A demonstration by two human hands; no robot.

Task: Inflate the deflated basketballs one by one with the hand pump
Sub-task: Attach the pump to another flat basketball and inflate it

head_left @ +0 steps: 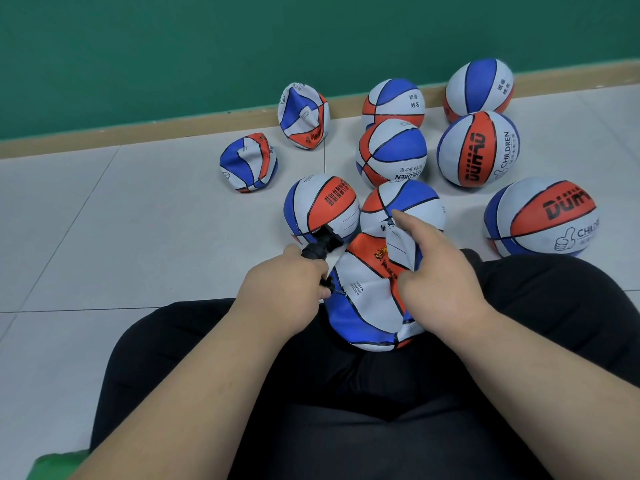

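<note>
Black pump sits in the left hand, whose fingers are curled tight round its barrel. Its near end meets the limp ball, which lies crumpled on the lap between the knees. Those fingers hide the joint, so I cannot tell whether the needle is seated in the valve. The right hand rests on top of the ball, index finger out straight and thumb against an orange panel; its other fingers are hidden, so a grip cannot be confirmed. To do this step well, I judge the needle should enter square to the valve and not be levered sideways. The right hand should also pin the slack skin near the valve so the rubber cannot fold over it, and only then move to the handle for full, even strokes. A flat ball and a second flat ball wait on the floor by the wall. As for writing, "DUHAO" runs in black on an orange panel of a round ball, with "CHILDREN" and a thumbs-up mark beside it. The same words show on its neighbour. The balls at the back carry Chinese characters, and the small print on the lap ball is too fine to read.
</note>
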